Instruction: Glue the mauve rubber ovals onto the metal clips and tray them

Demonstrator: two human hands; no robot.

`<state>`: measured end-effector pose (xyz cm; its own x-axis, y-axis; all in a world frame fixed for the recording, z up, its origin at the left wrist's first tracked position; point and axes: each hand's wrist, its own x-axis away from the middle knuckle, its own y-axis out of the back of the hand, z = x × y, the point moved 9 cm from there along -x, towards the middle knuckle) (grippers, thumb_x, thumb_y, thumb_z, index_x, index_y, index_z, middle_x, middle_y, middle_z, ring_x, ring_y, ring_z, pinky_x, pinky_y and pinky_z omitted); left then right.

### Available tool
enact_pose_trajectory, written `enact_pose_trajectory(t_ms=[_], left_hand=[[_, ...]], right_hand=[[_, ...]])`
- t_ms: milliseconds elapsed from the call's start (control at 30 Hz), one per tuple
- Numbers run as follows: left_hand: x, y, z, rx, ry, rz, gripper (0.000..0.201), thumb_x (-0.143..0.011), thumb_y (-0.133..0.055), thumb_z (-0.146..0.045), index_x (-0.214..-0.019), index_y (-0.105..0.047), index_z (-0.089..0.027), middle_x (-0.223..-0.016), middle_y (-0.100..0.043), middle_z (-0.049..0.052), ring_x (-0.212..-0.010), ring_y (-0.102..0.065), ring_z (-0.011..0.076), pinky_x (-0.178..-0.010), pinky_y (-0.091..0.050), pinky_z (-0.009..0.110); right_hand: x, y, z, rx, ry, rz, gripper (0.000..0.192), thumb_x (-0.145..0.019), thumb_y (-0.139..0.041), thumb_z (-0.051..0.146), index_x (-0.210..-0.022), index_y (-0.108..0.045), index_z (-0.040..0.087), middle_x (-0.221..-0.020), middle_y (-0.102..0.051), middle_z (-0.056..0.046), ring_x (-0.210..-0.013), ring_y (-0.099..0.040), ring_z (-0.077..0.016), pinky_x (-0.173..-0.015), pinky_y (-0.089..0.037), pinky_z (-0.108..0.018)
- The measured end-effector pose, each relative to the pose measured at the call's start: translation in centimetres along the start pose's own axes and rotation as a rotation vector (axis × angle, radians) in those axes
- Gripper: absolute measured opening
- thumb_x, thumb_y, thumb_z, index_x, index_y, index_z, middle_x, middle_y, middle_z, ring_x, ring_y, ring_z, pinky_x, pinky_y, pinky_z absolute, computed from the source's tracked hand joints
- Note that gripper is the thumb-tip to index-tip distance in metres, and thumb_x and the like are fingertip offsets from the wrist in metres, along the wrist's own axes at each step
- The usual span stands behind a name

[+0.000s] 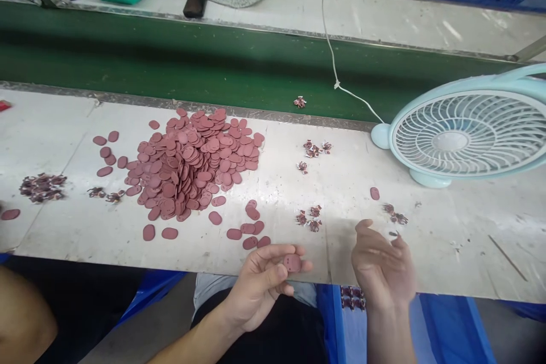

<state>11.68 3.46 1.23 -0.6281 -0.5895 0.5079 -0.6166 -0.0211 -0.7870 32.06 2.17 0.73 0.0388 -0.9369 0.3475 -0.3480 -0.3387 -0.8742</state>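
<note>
My left hand is closed on a dull-red oval disc with small holes, gripped between thumb and fingers just over the front edge of the table. To the right, my right hand is raised above the table, somewhat blurred, with its fingers apart. Nothing held shows clearly in it; a tiny dark piece appears by its fingertips, and I cannot tell if it touches them. Beyond that hand lie small shiny brown-and-silver clips and one loose red disc.
A big heap of red oval discs fills the left-centre table. Clip clusters lie at left and centre. A pale-blue fan stands at right, its white cord crossing the green belt. Below the edge is a blue tray.
</note>
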Motion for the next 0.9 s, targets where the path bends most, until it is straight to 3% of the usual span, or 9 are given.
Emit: enact_pose_trajectory(t_ms=[133,267,333,367,400,500,600,733,900], left_hand=[[-0.1,1.0,-0.5,0.006,0.004,-0.053,0.022,-0.083,-0.08,-0.022,-0.105,-0.078,-0.02,-0.118,-0.076,0.01,-0.107,-0.073,0.0265,-0.063,-0.057,0.015],[0.0,2.3,-1.5,0.026,-0.008,-0.124,0.025,-0.081,-0.081,-0.023,-0.106,-0.078,-0.019,-0.119,-0.075,0.011,-0.106,-0.073,0.0267,-0.063,-0.057,0.017],[0.2,2.9,-2.2,0.036,-0.02,-0.164,0.025,-0.08,-0.082,-0.024,-0.105,-0.078,-0.019,-0.119,-0.075,0.011,-0.105,-0.074,0.0264,-0.062,-0.056,0.017],[0.3,3.0,-2.6,0.039,-0.029,-0.184,0.026,-0.079,-0.083,-0.024,-0.104,-0.078,-0.019,-0.118,-0.076,0.012,-0.104,-0.074,0.0262,-0.06,-0.056,0.016],[0.4,3.1,-3.1,0.042,-0.041,-0.205,0.026,-0.078,-0.084,-0.024,-0.103,-0.079,-0.019,-0.116,-0.076,0.012,-0.102,-0.075,0.0259,-0.059,-0.056,0.016],[1.0,3.1,-4.4,0.046,-0.065,-0.241,0.027,-0.074,-0.087,-0.024,-0.099,-0.08,-0.018,-0.113,-0.077,0.013,-0.098,-0.076,0.0256,-0.058,-0.056,0.016],[1.7,3.2,-5.3,0.044,-0.087,-0.252,0.029,-0.073,-0.088,-0.025,-0.099,-0.08,-0.016,-0.112,-0.078,0.014,-0.098,-0.076,0.0265,-0.058,-0.056,0.016],[2.6,4.1,-5.9,0.07,-0.127,-0.279,0.032,-0.071,-0.089,-0.029,-0.1,-0.08,-0.018,-0.111,-0.078,0.011,-0.1,-0.076,0.0271,-0.056,-0.056,0.015],[3.4,5.8,-5.8,0.129,-0.141,-0.316,0.034,-0.068,-0.091,-0.028,-0.098,-0.08,-0.018,-0.11,-0.079,0.01,-0.101,-0.076,0.0274,-0.056,-0.057,0.015]], right_hand=[[-1.2,0.6,3.5,0.004,-0.069,0.069,0.022,-0.09,-0.054,0.04,-0.102,-0.049,0.022,-0.053,-0.035,0.012,-0.041,-0.054,-0.0147,-0.028,-0.046,-0.023],[0.3,-1.9,-0.9,0.203,0.094,0.152,0.052,-0.072,-0.077,0.055,-0.105,-0.055,0.02,-0.059,-0.042,0.011,-0.04,-0.046,-0.0084,-0.028,-0.037,-0.017],[0.0,-3.8,-2.3,1.055,0.45,-0.002,0.047,-0.087,-0.056,0.066,-0.098,-0.058,0.02,-0.058,-0.038,0.011,-0.034,-0.029,-0.0045,-0.026,-0.025,-0.016],[-1.1,-5.4,-3.7,1.576,0.563,-0.076,0.045,-0.093,-0.046,0.064,-0.085,-0.057,0.022,-0.054,-0.037,0.01,-0.033,-0.031,-0.0066,-0.029,-0.031,-0.019],[-3.2,-6.7,-4.9,1.781,0.608,-0.103,0.04,-0.093,-0.053,0.057,-0.077,-0.058,0.021,-0.055,-0.044,0.007,-0.038,-0.042,-0.0097,-0.036,-0.041,-0.024],[-11.9,-11.4,-5.7,2.07,0.776,-0.137,0.024,-0.092,-0.063,0.042,-0.089,-0.066,0.018,-0.087,-0.068,-0.006,-0.085,-0.066,-0.0216,-0.082,-0.057,-0.039],[-21.0,-16.0,-4.1,2.315,0.896,-0.21,0.027,-0.097,-0.059,0.033,-0.119,-0.063,0.018,-0.135,-0.059,-0.013,-0.126,-0.054,-0.0272,-0.106,-0.045,-0.049],[-27.7,-18.9,-2.4,2.594,0.819,-0.292,0.037,-0.096,-0.065,0.034,-0.13,-0.059,0.019,-0.14,-0.056,-0.011,-0.122,-0.058,-0.0288,-0.102,-0.049,-0.053],[-28.5,-18.8,-1.2,2.761,0.688,-0.43,0.032,-0.097,-0.063,0.035,-0.124,-0.062,0.017,-0.127,-0.063,-0.01,-0.108,-0.065,-0.0241,-0.092,-0.056,-0.046]])
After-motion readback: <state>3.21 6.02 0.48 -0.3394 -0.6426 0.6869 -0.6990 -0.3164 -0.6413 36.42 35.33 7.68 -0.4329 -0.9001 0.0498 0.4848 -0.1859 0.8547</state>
